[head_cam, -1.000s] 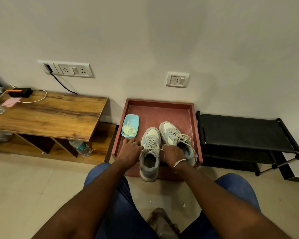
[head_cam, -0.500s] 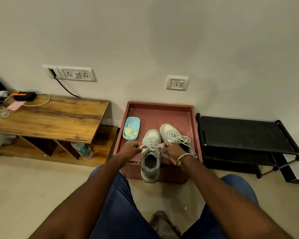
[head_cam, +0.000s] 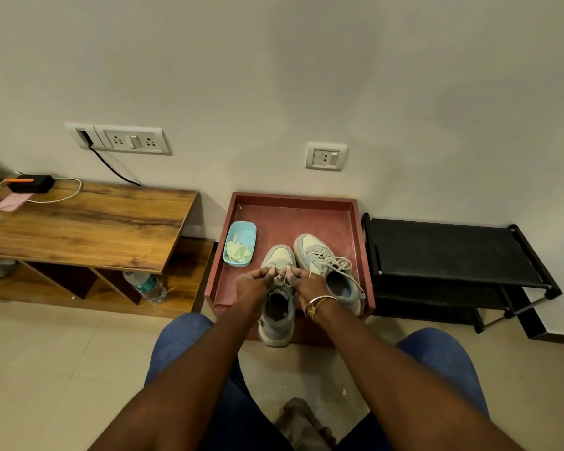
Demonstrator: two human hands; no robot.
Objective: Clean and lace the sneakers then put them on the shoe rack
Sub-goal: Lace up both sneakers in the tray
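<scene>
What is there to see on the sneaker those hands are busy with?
The sneaker is grey with a paler, off-white toe cap and sole, and looks like soft fabric. It stands upright, toe toward the wall, in the reddish tray, its heel jutting past the tray's front edge. The dark opening faces up. The left hand and right hand each pinch its pale laces above the tongue. The second sneaker sits close on its right.

wooden table (head_cam: 89, 229), water bottle (head_cam: 145, 286) on its lower shelf (tilted)
</scene>
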